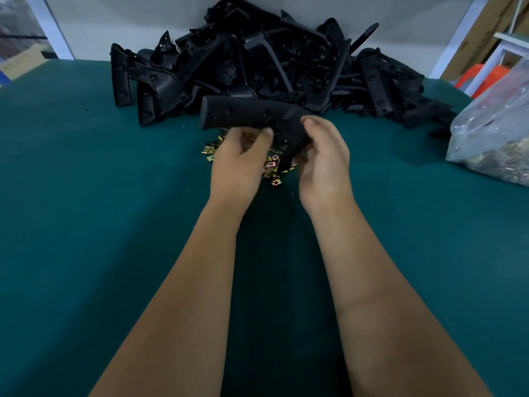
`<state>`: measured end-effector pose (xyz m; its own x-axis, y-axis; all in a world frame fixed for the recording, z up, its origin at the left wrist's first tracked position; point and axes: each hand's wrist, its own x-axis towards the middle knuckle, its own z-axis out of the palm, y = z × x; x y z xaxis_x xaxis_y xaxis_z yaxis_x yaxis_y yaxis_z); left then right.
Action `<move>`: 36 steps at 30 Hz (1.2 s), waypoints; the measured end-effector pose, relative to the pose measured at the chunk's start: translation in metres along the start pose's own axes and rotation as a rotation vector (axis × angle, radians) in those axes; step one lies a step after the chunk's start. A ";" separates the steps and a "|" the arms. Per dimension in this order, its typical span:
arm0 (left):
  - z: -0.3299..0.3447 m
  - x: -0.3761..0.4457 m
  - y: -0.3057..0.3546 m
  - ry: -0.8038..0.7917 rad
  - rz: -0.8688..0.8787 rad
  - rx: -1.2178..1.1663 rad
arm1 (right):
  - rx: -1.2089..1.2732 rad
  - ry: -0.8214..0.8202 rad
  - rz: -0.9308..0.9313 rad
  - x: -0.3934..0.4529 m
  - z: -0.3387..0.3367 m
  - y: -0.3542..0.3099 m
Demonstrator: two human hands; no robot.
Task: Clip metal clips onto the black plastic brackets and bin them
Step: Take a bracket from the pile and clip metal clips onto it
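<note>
Black bracket point(252, 114) was up over the clips point(273, 166) on the bench point(86, 196), both hands, left point(239, 160) and right point(325, 159), gripping it, clipping apparently underway; next move likely needed a clip pressed on.

Green table mat point(86, 196), orange plastic stool point(475, 77) at far right, cardboard point(486, 32) behind it

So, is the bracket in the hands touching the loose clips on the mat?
Cannot tell. In the head view the held bracket has its lower end over the clip pile, between left hand and right hand; no gap or contact shows.
</note>
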<state>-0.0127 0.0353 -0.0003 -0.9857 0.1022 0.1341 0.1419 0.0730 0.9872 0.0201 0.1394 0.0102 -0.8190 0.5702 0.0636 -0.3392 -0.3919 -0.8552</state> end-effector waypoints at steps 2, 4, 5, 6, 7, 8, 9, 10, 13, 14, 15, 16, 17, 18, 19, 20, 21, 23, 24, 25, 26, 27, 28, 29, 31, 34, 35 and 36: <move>-0.002 0.005 0.001 -0.024 -0.118 -0.245 | 0.017 -0.016 0.005 0.001 -0.002 -0.002; -0.002 0.008 0.001 -0.114 -0.199 -0.443 | -0.032 -0.084 -0.004 0.000 -0.001 -0.002; -0.002 0.008 0.000 -0.131 -0.211 -0.494 | -0.071 -0.132 -0.006 -0.001 0.000 -0.001; -0.001 0.009 -0.001 -0.113 -0.219 -0.547 | -0.102 -0.181 -0.003 -0.002 0.002 0.000; -0.001 0.010 -0.001 -0.071 -0.242 -0.614 | -0.116 -0.221 0.005 -0.003 0.003 0.001; -0.001 0.012 -0.001 -0.028 -0.282 -0.690 | -0.108 -0.246 0.015 -0.004 0.005 0.002; -0.002 0.013 -0.002 0.010 -0.322 -0.764 | -0.081 -0.256 0.029 -0.004 0.005 0.003; -0.004 0.015 -0.003 0.032 -0.355 -0.832 | -0.044 -0.255 0.046 -0.004 0.006 0.003; -0.011 0.018 -0.005 0.053 -0.384 -0.981 | -0.037 -0.220 0.097 -0.003 0.003 0.003; -0.013 0.019 -0.006 0.058 -0.380 -1.021 | -0.081 -0.226 0.111 -0.004 0.003 0.003; -0.013 0.018 -0.006 0.062 -0.374 -1.043 | -0.122 -0.249 0.128 -0.005 0.003 0.003; -0.013 0.018 -0.006 0.053 -0.366 -1.047 | -0.151 -0.285 0.146 -0.006 0.004 0.003; -0.013 0.017 -0.006 0.034 -0.358 -1.034 | -0.169 -0.325 0.165 -0.008 0.005 0.004; -0.012 0.016 -0.007 0.009 -0.358 -1.010 | -0.183 -0.360 0.179 -0.009 0.007 0.004; -0.011 0.015 -0.008 -0.013 -0.366 -0.984 | -0.192 -0.385 0.186 -0.011 0.008 0.005; -0.011 0.015 -0.007 -0.027 -0.377 -0.968 | -0.192 -0.399 0.189 -0.012 0.009 0.006; -0.011 0.014 -0.007 -0.033 -0.389 -0.951 | -0.182 -0.405 0.189 -0.013 0.010 0.006; -0.010 0.014 -0.005 -0.032 -0.395 -0.928 | -0.159 -0.404 0.188 -0.013 0.010 0.007; -0.010 0.014 -0.004 -0.022 -0.384 -0.913 | -0.154 -0.398 0.190 -0.013 0.010 0.007; -0.009 0.014 -0.004 -0.009 -0.372 -0.903 | -0.149 -0.387 0.193 -0.013 0.010 0.007; -0.008 0.013 -0.003 0.004 -0.364 -0.895 | -0.141 -0.370 0.199 -0.014 0.011 0.008; -0.007 0.012 -0.002 0.013 -0.359 -0.897 | -0.127 -0.346 0.208 -0.014 0.011 0.009; -0.007 0.011 -0.002 0.021 -0.354 -0.906 | -0.115 -0.313 0.216 -0.014 0.012 0.010; -0.006 0.011 -0.002 0.028 -0.350 -0.920 | -0.114 -0.277 0.214 -0.015 0.013 0.012; -0.006 0.011 -0.003 0.039 -0.343 -0.944 | -0.178 -0.215 0.152 -0.015 0.015 0.014; -0.006 0.011 -0.004 0.050 -0.333 -0.944 | -0.320 -0.186 0.003 -0.017 0.018 0.016; -0.005 0.011 -0.005 0.041 -0.336 -0.947 | -0.328 -0.182 -0.018 -0.018 0.019 0.017; -0.005 0.011 -0.005 0.027 -0.343 -0.952 | -0.310 -0.182 -0.018 -0.019 0.020 0.017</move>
<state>-0.0242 0.0315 -0.0034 -0.9630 0.2009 -0.1796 -0.2694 -0.7284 0.6300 0.0204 0.1076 0.0049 -0.8925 0.4265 0.1470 -0.2212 -0.1296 -0.9666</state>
